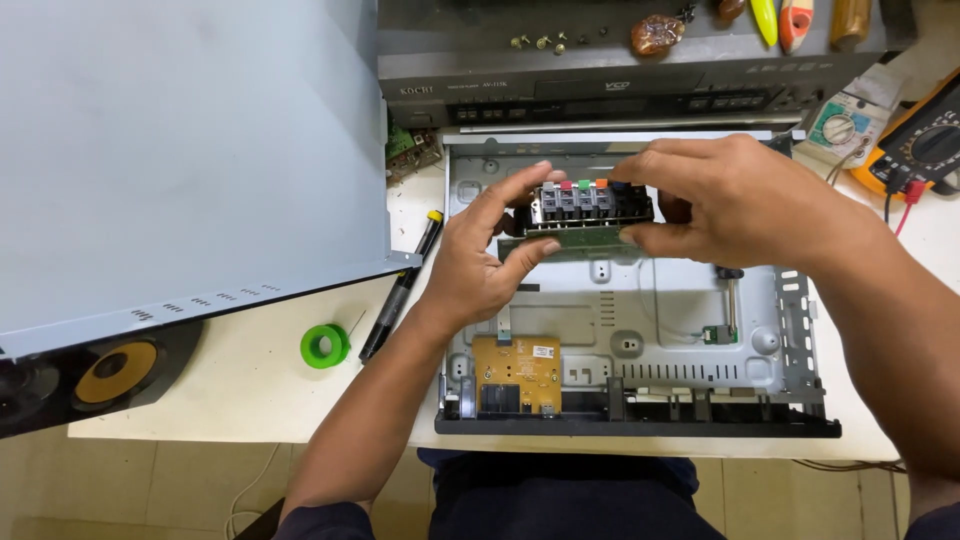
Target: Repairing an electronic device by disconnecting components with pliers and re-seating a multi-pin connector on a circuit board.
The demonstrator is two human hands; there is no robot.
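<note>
White bench (pixel 250 400) carries an open metal chassis (pixel 640 330). Above its far part, both hands hold a black connector block on a green board (pixel 585 212): left hand (pixel 480 260) and right hand (pixel 730 200) each grip one end. Left lie a screwdriver (pixel 400 290) and a green tape roll (pixel 325 346).

A single head-worn camera looks steeply down, close over the white workbench (pixel 250 400) and open metal chassis (pixel 680 300).

Both hands, left hand (pixel 480 265) and right hand (pixel 730 200), hold a green board (pixel 572 243) with black terminal block (pixel 588 203) above an open metal chassis (pixel 640 330) on the table (pixel 250 390).
</note>
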